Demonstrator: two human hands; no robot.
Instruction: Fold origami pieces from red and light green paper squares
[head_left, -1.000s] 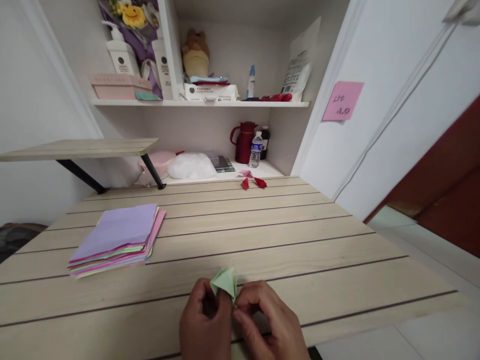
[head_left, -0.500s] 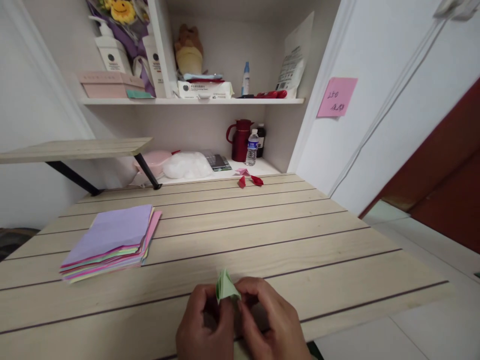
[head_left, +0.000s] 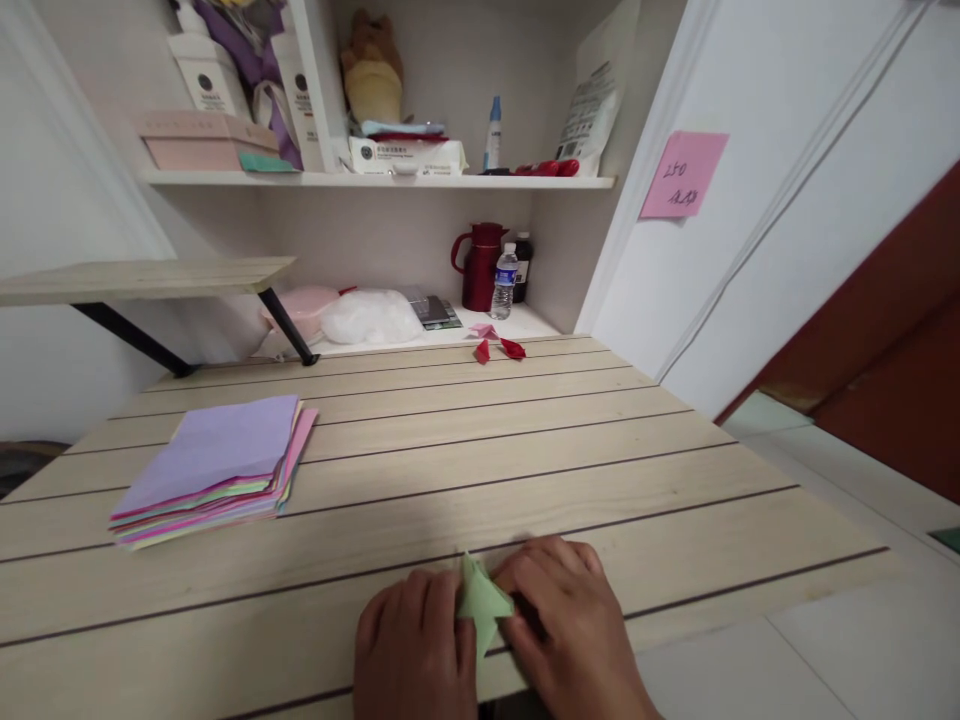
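A small piece of folded green paper is held low over the near part of the table, between both hands. My left hand is closed on its left side, with the thumb along the paper and the fingers curled. My right hand pinches its right corner, fingers bent. The paper has a pointed tip at the top, a flap out to the right and a narrow point downward. Parts of its edges are hidden by my fingers.
A stack of coloured paper sheets lies on the slatted table at left. Red folded paper pieces sit by the back edge. Behind them stand a red jug and a water bottle. A small raised shelf is at left.
The green paper has gone from an upright folded shape to a flatter one with spread points. Both hands have turned, backs now facing up. The view has shifted slightly.
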